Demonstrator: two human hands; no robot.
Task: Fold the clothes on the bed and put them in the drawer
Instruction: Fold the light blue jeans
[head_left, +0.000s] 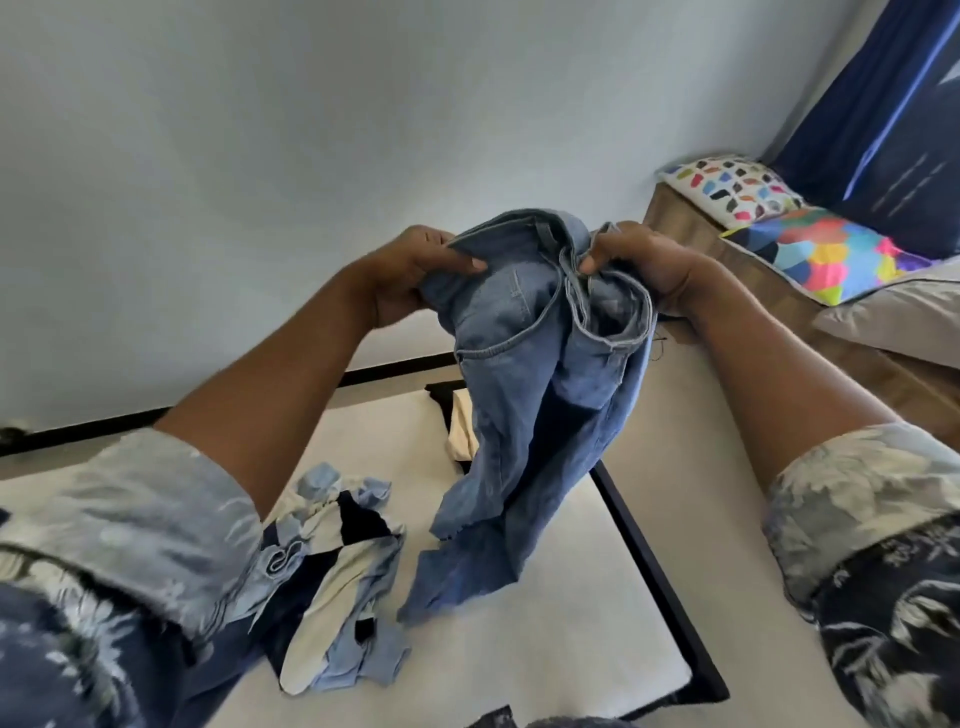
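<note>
Here both hands' fingers (470, 262) pinch the jeans (524, 364) waistband.

left hand (410, 278): raised, thumb pressed down, gripping | right hand (647, 273): raised, seemingly pinching

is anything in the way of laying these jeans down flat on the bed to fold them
Nothing beneath: the jeans, gripped by the left hand and right hand, hang over bare mattress. A blue-and-white garment lies left of the leg ends and a cream cloth behind them; either could get overlapped. The drawer is not in view.
</note>
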